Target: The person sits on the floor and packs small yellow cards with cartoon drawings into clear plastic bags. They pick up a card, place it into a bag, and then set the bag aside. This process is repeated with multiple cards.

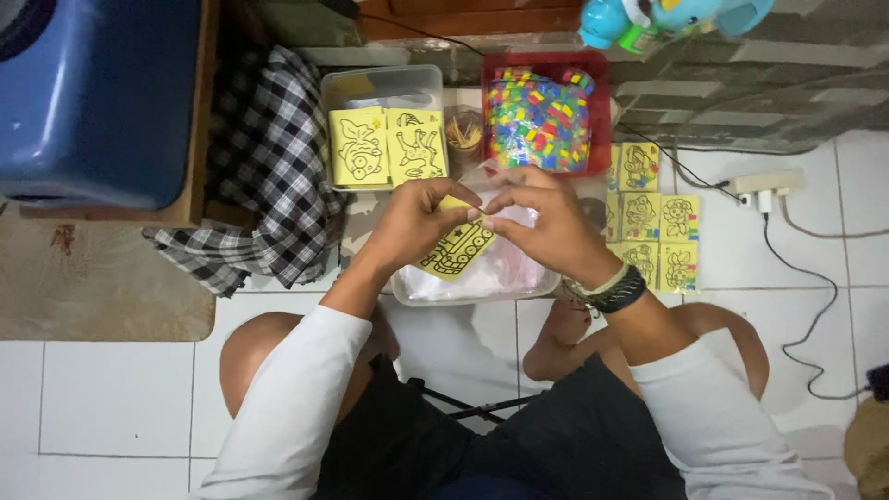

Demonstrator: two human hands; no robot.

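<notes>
The left hand and the right hand are meeting over a clear tub on the tiled floor, both pinching the top edge of a yellow card, which is hanging tilted between them above the tub. Each grip is clenching on that card. Beyond are lying a clear box with two yellow cards, a red tray of coloured bits, and more cards laid out at the right. A checked cloth is lying at the left.
</notes>
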